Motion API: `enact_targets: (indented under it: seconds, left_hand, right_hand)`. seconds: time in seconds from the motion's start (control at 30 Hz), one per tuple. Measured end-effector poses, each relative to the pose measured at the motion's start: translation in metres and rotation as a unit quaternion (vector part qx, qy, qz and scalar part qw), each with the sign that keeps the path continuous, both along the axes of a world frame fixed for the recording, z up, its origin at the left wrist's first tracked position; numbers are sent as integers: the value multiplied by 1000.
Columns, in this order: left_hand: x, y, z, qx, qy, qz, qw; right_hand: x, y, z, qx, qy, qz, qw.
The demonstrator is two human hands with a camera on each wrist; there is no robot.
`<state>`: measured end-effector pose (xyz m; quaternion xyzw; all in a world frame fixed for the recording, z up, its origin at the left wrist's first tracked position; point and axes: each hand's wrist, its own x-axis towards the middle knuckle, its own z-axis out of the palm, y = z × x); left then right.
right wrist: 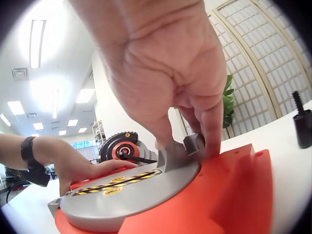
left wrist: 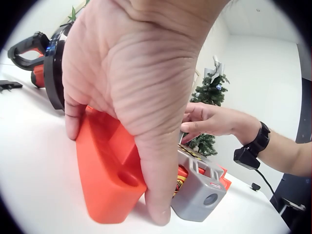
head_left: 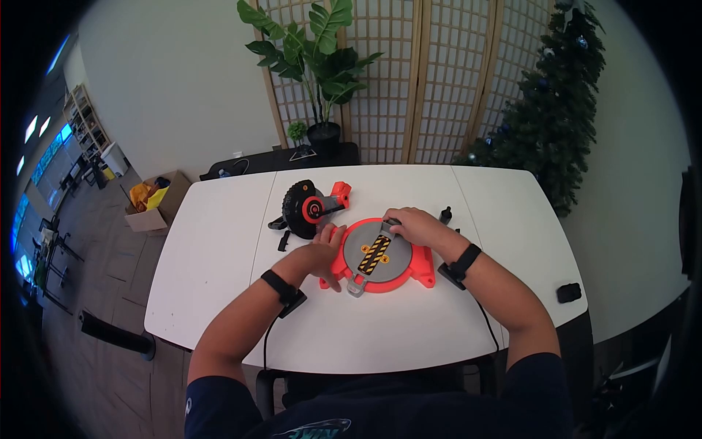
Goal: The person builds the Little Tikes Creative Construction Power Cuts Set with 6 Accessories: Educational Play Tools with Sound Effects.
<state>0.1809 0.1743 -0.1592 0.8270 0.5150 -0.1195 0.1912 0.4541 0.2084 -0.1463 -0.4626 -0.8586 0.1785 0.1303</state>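
White table, head view: we see the table [head_left: 197, 293] bearing an orange base [head_left: 423, 268] near its middle.
Grey disc, head view: it [head_left: 400, 265] sits in the base, crossed by a yellow-black striped strip [head_left: 374, 254] with 2 round yellow labels beside it.
Left grip, head view: the left hand [head_left: 319, 256] rests on the base's left side, fingers spread rather than clenched.
Right grip, head view: the right hand [head_left: 418, 225] is at the disc's far edge.
Saw unit, head view: black and orange, it [head_left: 298, 211] stands just beyond the left hand; a black clip [head_left: 284, 241] lies near it.
Orange foot, left wrist view: we find this part of the base [left wrist: 109, 180] between the left thumb and a finger.
Grey end piece, left wrist view: it [left wrist: 200, 195] juts out just beside that thumb.
Grey bracket, right wrist view: we see the right grip pinching it [right wrist: 171, 157] between thumb and fingers, upright at the strip's end.
Black threaded knob, right wrist view: it [right wrist: 303, 127] stands upright on the table, apart from the base.
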Motion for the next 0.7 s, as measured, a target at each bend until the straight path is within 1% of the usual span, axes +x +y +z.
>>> enact_targets:
  seconds: [0.23, 0.3, 0.4, 0.47, 0.7]
  left_hand:
    - [0, -1, -1, 17, 15, -2, 1000]
    - [2, -1, 1, -2, 20, 8, 1000]
    - [-2, 4, -10, 15, 16, -7, 1000]
    - [-1, 3, -6, 10, 20, -5, 1000]
    - [1, 0, 1, 3, 22, -2, 1000]
  right_hand:
    - [-6, 2, 0, -11, 7, 4, 1000]
    - [-6, 3, -2, -7, 6, 3, 1000]
    - [-7, 3, -2, -6, 21, 12, 1000]
    - [-9, 5, -3, -5, 45, 30, 998]
    - [-10, 9, -3, -9, 71, 56, 996]
